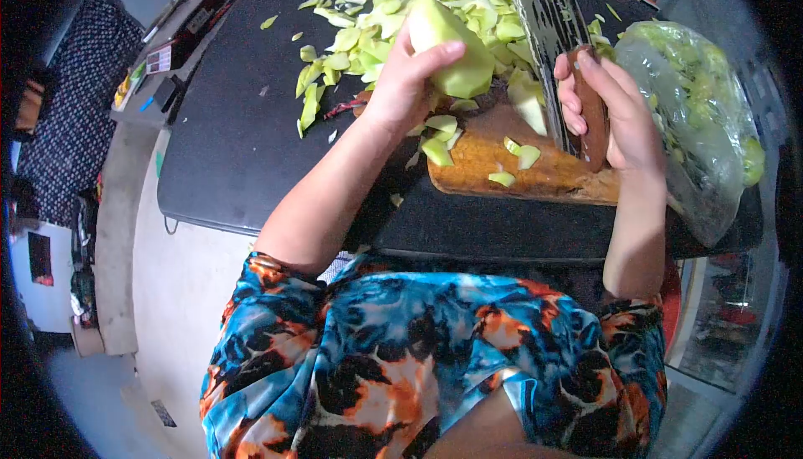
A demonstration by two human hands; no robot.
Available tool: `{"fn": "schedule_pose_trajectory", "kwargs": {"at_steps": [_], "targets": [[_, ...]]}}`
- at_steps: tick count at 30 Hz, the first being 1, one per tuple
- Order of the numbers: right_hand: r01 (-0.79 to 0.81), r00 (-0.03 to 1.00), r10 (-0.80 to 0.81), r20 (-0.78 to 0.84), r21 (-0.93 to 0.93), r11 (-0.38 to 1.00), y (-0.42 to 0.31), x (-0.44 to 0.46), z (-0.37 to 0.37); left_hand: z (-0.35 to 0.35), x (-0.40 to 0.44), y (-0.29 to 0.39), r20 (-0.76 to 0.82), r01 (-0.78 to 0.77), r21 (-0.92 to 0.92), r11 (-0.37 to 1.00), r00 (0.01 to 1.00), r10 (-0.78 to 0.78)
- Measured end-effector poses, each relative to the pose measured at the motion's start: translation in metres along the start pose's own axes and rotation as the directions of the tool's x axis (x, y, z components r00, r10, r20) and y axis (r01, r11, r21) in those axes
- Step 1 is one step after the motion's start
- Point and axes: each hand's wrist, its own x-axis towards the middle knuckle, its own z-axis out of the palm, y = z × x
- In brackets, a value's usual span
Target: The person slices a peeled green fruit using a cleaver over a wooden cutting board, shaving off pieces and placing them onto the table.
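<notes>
A large pale green peeled vegetable (456, 49) is gripped in my left hand (410, 79), raised over the cutting board, its surface faceted by cuts. My right hand (615, 104) is wrapped round the brown wooden handle of a broad cleaver (548, 28). The wet, dark blade points up and away, to the right of the vegetable, apart from it. Below lies the wooden cutting board (519, 176) with several green slices on it. A wide heap of pale green slices (360, 45) spreads behind and left of the vegetable.
A clear plastic bag (703, 116) with green pieces inside sits at the right on the black table (242, 116). Loose slices are scattered about the tabletop. At the far left stand a shelf with small items and a dark patterned cloth (71, 108).
</notes>
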Motion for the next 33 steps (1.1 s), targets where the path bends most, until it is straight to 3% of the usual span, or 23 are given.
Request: {"fn": "schedule_pose_trajectory", "kwargs": {"at_steps": [2, 4, 5, 7, 9, 10, 12, 15, 18, 19, 23, 26, 27, 33], "targets": [[0.035, 0.999, -0.038, -0.021, -0.118, 0.992, 0.001, 0.000, -0.002, 0.002, -0.001, 0.007, 0.081, -0.131, 0.284, 0.950, 0.990, 0.112], [0.085, 0.996, -0.078, 0.034, -0.388, 0.918, -0.006, -0.006, -0.004, -0.003, 0.001, 0.009, 0.232, -0.264, 0.585, 0.767, 0.961, 0.153], [0.121, 0.993, -0.111, 0.050, -0.494, 0.861, -0.007, -0.010, -0.004, -0.010, 0.007, -0.002, 0.348, -0.408, 0.566, 0.716, 0.906, 0.241], [0.136, 0.989, -0.140, 0.044, -0.640, 0.756, -0.012, -0.021, -0.004, -0.005, 0.001, 0.006, 0.317, -0.304, 0.575, 0.760, 0.939, 0.136], [0.097, 0.985, -0.168, -0.050, -0.642, 0.761, -0.009, -0.036, -0.007, 0.005, -0.005, 0.017, 0.231, -0.130, 0.500, 0.856, 0.973, 0.012], [0.080, 0.979, -0.181, -0.094, -0.640, 0.764, -0.008, -0.043, -0.009, 0.003, -0.009, 0.023, 0.272, -0.098, 0.457, 0.884, 0.962, -0.034], [0.026, 0.964, -0.189, -0.185, -0.646, 0.763, 0.000, -0.060, -0.023, -0.003, -0.016, 0.022, 0.297, -0.202, 0.530, 0.823, 0.954, 0.043], [0.022, 0.943, -0.215, -0.253, -0.598, 0.801, 0.008, -0.085, -0.039, -0.016, -0.025, 0.011, 0.380, -0.428, 0.823, 0.373, 0.903, 0.199], [0.006, 0.929, -0.214, -0.302, -0.565, 0.825, 0.008, -0.101, -0.042, -0.024, -0.029, 0.007, 0.326, -0.318, 0.895, 0.314, 0.945, 0.028], [-0.012, 0.928, -0.206, -0.310, -0.579, 0.815, 0.009, -0.106, -0.045, -0.019, -0.031, 0.008, 0.278, -0.263, 0.912, 0.316, 0.961, -0.002], [-0.023, 0.940, -0.168, -0.296, -0.550, 0.835, 0.005, -0.116, -0.038, -0.012, -0.031, 0.006, 0.346, -0.349, 0.900, 0.259, 0.936, 0.061], [0.047, 0.939, -0.242, -0.244, -0.606, 0.794, 0.003, -0.120, -0.032, 0.008, -0.030, 0.008, 0.178, -0.148, 0.910, 0.388, 0.983, -0.044], [0.069, 0.935, -0.263, -0.239, -0.604, 0.794, 0.003, -0.119, -0.031, 0.012, -0.028, 0.006, 0.159, -0.129, 0.932, 0.339, 0.985, -0.062], [0.195, 0.879, -0.416, -0.232, -0.620, 0.760, 0.003, -0.116, -0.024, 0.016, -0.034, 0.003, 0.384, -0.305, 0.868, 0.393, 0.913, -0.140]]}}
